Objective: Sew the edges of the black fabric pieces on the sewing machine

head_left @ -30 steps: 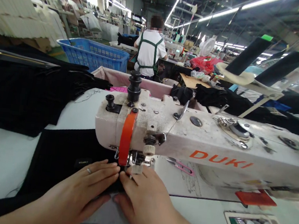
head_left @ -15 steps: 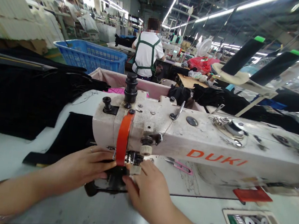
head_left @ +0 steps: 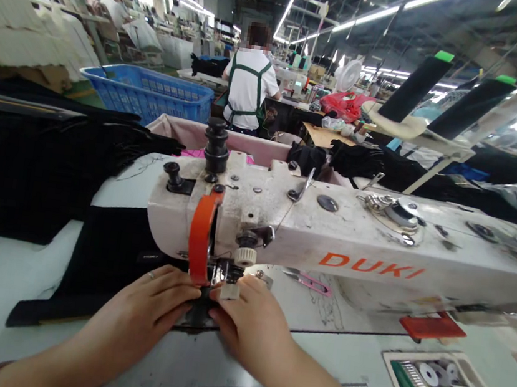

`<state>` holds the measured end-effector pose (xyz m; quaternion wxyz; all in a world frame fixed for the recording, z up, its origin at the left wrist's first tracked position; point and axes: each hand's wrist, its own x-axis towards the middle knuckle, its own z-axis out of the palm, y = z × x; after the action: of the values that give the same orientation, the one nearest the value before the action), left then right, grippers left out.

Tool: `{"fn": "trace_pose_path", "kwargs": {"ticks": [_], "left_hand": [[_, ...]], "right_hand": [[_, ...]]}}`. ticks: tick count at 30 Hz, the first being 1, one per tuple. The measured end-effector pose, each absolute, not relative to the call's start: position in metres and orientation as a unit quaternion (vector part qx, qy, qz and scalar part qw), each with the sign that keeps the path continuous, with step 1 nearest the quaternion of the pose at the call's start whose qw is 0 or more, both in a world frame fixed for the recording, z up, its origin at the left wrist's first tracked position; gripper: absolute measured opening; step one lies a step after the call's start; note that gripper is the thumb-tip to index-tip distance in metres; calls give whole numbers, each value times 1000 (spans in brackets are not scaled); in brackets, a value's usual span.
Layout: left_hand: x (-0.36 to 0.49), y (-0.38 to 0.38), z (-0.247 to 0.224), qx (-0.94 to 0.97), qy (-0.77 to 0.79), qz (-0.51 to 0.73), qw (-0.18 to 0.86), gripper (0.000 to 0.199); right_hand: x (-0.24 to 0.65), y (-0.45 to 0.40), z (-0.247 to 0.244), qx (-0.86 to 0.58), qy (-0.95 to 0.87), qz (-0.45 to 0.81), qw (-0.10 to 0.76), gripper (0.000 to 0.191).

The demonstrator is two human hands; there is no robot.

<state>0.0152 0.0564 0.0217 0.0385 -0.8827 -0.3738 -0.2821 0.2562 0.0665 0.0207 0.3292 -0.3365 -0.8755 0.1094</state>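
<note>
A white sewing machine (head_left: 292, 223) with an orange guard strip (head_left: 201, 237) stands before me. Black fabric (head_left: 108, 263) spreads left of its head, with a small label on it and a folded strip along its near edge. The fabric's edge runs in beneath my fingers close to the presser foot (head_left: 220, 275). My left hand (head_left: 145, 308) is closed on the fabric just left of the needle area, its fingertips pressed together. On the other side, my right hand (head_left: 254, 325) pinches the cloth between thumb and fingers, partly behind a pale knob. The needle tip is hidden.
Pink-handled thread snips (head_left: 308, 282) lie under the machine arm. At right are a red piece (head_left: 433, 328) and a tray (head_left: 388, 363) of bobbins. A pile of black garments (head_left: 20, 170) lies left. Beyond are a blue basket (head_left: 148, 92) and a co-worker (head_left: 248, 85).
The black fabric at left has shifted toward me and leftward, and its label now shows. My left hand has moved a little left and nearer, while the whole view has shifted slightly.
</note>
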Motion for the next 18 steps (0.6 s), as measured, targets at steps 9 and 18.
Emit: {"fn": "trace_pose_path", "kwargs": {"ticks": [9,18], "left_hand": [[14,61,17,-898,-339,-277,48,34],[12,85,9,-879,-409,-247,-14,33]], "right_hand": [[250,64,19,-346,-872,100,332,14],[250,73,19,-395,-884,72,239,17]]}}
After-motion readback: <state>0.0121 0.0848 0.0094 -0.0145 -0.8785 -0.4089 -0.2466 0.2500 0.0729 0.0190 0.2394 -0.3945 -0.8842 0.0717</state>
